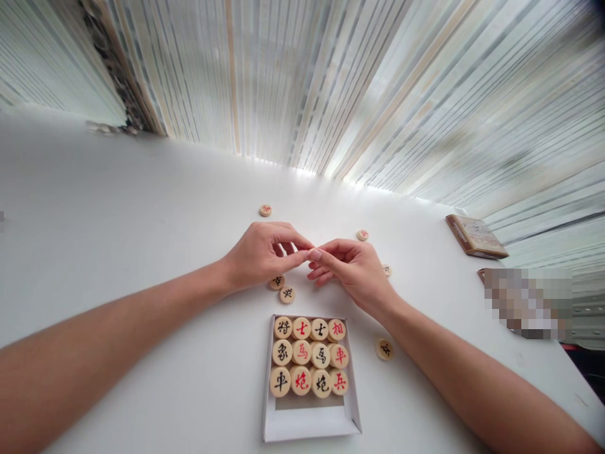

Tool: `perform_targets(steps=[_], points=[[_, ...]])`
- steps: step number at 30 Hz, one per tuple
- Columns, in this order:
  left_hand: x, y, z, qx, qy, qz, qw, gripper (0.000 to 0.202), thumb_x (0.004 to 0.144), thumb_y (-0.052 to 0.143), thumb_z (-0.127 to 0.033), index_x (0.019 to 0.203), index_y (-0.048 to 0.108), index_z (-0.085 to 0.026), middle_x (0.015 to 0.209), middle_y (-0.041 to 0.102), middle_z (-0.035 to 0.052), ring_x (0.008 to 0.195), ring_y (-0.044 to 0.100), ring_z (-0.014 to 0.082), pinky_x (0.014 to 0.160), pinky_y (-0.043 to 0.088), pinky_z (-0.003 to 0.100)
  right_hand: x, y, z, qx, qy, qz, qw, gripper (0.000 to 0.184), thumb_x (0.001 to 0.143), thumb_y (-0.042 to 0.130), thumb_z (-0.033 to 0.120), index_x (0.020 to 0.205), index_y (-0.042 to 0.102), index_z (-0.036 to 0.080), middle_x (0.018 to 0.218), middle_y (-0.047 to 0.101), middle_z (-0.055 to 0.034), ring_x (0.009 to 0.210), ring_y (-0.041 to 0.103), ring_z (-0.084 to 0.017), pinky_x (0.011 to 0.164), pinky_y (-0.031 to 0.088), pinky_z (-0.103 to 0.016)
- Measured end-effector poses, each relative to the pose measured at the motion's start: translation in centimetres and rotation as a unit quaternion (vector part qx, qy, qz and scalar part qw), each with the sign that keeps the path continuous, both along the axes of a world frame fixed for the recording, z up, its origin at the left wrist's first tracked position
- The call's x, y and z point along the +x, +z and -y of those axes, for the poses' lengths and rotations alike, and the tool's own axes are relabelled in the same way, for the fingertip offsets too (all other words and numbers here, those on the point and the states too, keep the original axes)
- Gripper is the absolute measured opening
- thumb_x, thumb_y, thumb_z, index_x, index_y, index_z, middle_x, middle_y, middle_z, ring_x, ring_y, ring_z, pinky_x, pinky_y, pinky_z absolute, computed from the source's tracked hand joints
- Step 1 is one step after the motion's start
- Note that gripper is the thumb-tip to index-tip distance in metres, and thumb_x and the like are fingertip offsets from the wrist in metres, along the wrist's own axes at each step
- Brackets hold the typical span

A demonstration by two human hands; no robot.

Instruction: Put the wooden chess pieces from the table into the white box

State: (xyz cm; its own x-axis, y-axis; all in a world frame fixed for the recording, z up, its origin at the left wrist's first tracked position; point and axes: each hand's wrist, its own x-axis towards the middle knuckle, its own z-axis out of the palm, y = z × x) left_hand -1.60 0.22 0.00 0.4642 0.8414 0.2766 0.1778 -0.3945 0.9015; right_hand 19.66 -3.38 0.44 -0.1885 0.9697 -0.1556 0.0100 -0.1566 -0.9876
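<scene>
In the head view, your left hand (pixel 265 252) and right hand (pixel 357 268) met near the middle of the frame, above the white table (pixel 142 214). On each, thumb and forefinger tips came together at the same spot, the other fingers loosely curled; whether you had anything clamped there could not be told, since the tips covered it.

Below them, at the lower centre, the open box (pixel 309 425) held twelve topmost discs (pixel 301 353) in three rows of four, characters up, red and black mixed; several looked stacked. That much looked done. The box floor showed at the end nearest you.

Six loose discs lay outside it, so the sorting looked unfinished: two red ones above your hands, a pair of black ones (pixel 287 294) just below your left hand, one partly behind your right hand, and a black one (pixel 385 349) right of the box, under your right forearm. A book-like case (pixel 476 236) lay at the right.
</scene>
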Motion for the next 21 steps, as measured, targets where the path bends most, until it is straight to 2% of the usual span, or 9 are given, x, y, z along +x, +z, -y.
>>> perform_targets(steps=[3, 8, 11, 15, 21], points=[[0.09, 0.1, 0.19, 0.004, -0.006, -0.007, 1.0, 0.02, 0.09, 0.077, -0.031, 0.098, 0.086, -0.016, 0.088, 0.08, 0.0056, 0.067, 0.069, 0.0082, 0.057, 0.054, 0.016, -0.2, 0.17, 0.11, -0.001, 0.002, -0.009, 1.0, 0.038, 0.073, 0.097, 0.048, 0.083, 0.081, 0.015, 0.075, 0.08, -0.0079, 0.065, 0.079, -0.019, 0.059, 0.066, -0.027], [0.25, -0.08, 0.14, -0.05, -0.019, 0.013, 0.999, 0.025, 0.089, 0.08, -0.031, 0.106, 0.084, -0.013, 0.081, 0.081, 0.0045, 0.065, 0.068, 0.0074, 0.057, 0.052, 0.014, -0.09, 0.49, 0.02, -0.02, 0.015, -0.044, 0.999, 0.038, 0.076, 0.095, 0.049, 0.085, 0.081, 0.015, 0.076, 0.079, -0.006, 0.065, 0.078, -0.017, 0.06, 0.066, -0.026], [0.24, -0.17, 0.13, -0.056, -0.022, 0.02, 0.998, 0.029, 0.087, 0.081, -0.028, 0.112, 0.083, -0.012, 0.083, 0.082, 0.0046, 0.067, 0.07, 0.008, 0.057, 0.053, 0.014, -0.09, 0.44, -0.06, -0.024, 0.017, -0.042, 0.999, 0.038, 0.076, 0.094, 0.05, 0.084, 0.08, 0.015, 0.073, 0.078, -0.005, 0.062, 0.076, -0.016, 0.056, 0.063, -0.024], [0.15, 0.09, 0.24, -0.05, -0.057, 0.009, 0.997, 0.025, 0.086, 0.08, -0.021, 0.109, 0.084, -0.014, 0.085, 0.083, 0.0046, 0.07, 0.071, 0.0087, 0.057, 0.051, 0.014, -0.23, 0.23, -0.02, -0.017, 0.016, -0.007, 1.0, 0.041, 0.077, 0.093, 0.052, 0.078, 0.077, 0.015, 0.065, 0.075, -0.0043, 0.052, 0.071, -0.014, 0.047, 0.059, -0.023], [0.01, 0.16, 0.2, -0.065, -0.056, 0.012, 0.996, 0.03, 0.083, 0.085, -0.025, 0.11, 0.084, -0.012, 0.084, 0.083, 0.0056, 0.071, 0.073, 0.0101, 0.058, 0.053, 0.016, -0.26, 0.27, 0.13, -0.014, 0.03, -0.021, 0.999, 0.039, 0.076, 0.094, 0.05, 0.079, 0.077, 0.014, 0.069, 0.077, -0.005, 0.055, 0.072, -0.013, 0.052, 0.06, -0.021]])
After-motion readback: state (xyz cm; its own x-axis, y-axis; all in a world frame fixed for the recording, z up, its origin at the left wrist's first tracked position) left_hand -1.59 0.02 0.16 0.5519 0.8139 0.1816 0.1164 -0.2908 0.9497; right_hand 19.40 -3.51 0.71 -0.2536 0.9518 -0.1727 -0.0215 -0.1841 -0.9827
